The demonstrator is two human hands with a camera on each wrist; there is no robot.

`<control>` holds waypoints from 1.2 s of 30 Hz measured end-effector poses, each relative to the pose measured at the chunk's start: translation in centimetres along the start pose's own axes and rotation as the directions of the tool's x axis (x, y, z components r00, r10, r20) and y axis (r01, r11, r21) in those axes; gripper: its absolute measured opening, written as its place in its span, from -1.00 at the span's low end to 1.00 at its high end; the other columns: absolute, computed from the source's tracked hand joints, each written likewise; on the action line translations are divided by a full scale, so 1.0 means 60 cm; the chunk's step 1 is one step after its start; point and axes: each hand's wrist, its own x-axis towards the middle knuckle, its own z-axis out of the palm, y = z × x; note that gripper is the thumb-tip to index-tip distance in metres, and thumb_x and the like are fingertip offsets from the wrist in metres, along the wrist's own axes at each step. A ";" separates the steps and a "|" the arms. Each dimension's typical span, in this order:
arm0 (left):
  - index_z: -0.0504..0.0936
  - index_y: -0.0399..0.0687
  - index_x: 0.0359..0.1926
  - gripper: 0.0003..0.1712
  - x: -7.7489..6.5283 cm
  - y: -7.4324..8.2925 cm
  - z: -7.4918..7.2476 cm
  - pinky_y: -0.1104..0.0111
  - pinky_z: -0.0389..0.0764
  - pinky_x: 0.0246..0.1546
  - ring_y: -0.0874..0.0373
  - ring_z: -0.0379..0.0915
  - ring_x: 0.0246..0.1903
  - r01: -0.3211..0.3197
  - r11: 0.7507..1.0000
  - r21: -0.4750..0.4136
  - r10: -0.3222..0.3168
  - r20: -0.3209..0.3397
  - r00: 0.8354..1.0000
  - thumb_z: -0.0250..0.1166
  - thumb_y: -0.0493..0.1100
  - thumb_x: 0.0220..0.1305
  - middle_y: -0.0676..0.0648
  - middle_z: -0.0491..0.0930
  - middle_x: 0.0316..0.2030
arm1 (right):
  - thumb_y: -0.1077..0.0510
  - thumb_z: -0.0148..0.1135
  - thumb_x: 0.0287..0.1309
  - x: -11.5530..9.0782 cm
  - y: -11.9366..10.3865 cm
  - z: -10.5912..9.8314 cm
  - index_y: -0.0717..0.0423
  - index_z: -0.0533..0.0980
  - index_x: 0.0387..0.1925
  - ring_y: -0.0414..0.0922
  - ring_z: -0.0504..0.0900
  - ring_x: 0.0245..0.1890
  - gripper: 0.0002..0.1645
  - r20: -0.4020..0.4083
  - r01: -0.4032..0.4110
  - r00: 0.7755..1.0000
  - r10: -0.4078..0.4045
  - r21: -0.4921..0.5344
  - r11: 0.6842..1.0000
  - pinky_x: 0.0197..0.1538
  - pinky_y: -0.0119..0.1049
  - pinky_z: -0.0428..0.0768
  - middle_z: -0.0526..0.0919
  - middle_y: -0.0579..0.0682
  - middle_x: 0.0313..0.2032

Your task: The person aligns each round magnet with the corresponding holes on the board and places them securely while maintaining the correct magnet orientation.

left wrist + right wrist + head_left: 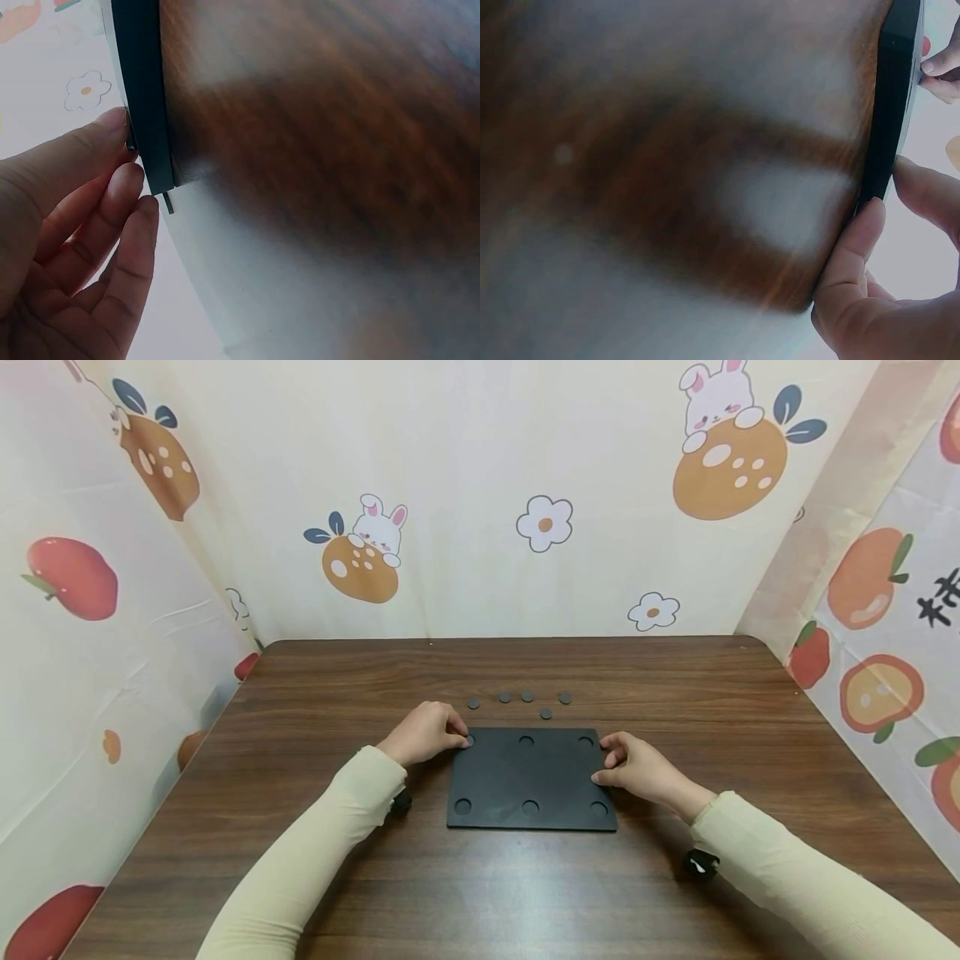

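A flat black board point(525, 777) with round recesses along its far and near edges lies on the table. At its far left corner my left hand point(426, 732) pinches a small dark disc point(470, 741) over the recess there. In the left wrist view the thumb point(112, 121) and fingers meet at a thin dark edge beside the board point(144, 97); most of the disc is hidden. My right hand point(637, 768) grips the board's right edge, thumb on top and a finger against the side, as the right wrist view shows the board point(891, 97) between them.
Several loose dark discs, one of them a disc point(546, 714) nearest the board, lie just beyond its far edge. The brown wooden table point(360, 877) ends at a patterned curtain point(465, 568) behind, with more printed cloth at both sides.
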 end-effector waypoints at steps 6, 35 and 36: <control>0.79 0.00 -0.23 -0.86 0.000 0.001 0.001 0.36 0.61 -0.25 0.24 0.59 -0.30 0.004 1.000 -0.006 -0.004 0.003 1.000 0.44 -0.12 0.16 0.05 0.74 -0.26 | 0.15 0.39 0.13 0.000 0.000 0.000 0.34 0.28 0.25 -0.08 0.43 -0.33 -0.26 -0.001 0.003 1.000 -0.003 -0.002 1.000 -0.27 -0.25 0.41 0.48 0.06 -0.26; 0.67 -0.08 0.04 -0.60 0.010 -0.002 -0.006 0.18 0.59 -0.02 0.09 0.54 -0.04 -0.028 0.995 -0.093 0.026 -0.022 0.999 0.42 -0.07 0.20 -0.04 0.62 -0.01 | 0.15 0.41 0.11 0.001 0.001 -0.001 0.35 0.29 0.24 -0.08 0.44 -0.34 -0.25 -0.002 0.012 1.000 -0.012 -0.005 1.000 -0.27 -0.25 0.42 0.49 0.05 -0.27; 0.66 -0.09 0.05 -0.60 0.011 -0.002 -0.007 0.17 0.58 0.00 0.07 0.53 -0.03 -0.026 0.995 -0.100 0.024 -0.023 0.999 0.42 -0.08 0.20 -0.04 0.61 0.01 | 0.15 0.41 0.11 0.001 0.001 -0.001 0.35 0.29 0.24 -0.08 0.44 -0.34 -0.25 -0.001 0.011 1.000 -0.011 -0.006 1.000 -0.28 -0.25 0.42 0.49 0.05 -0.27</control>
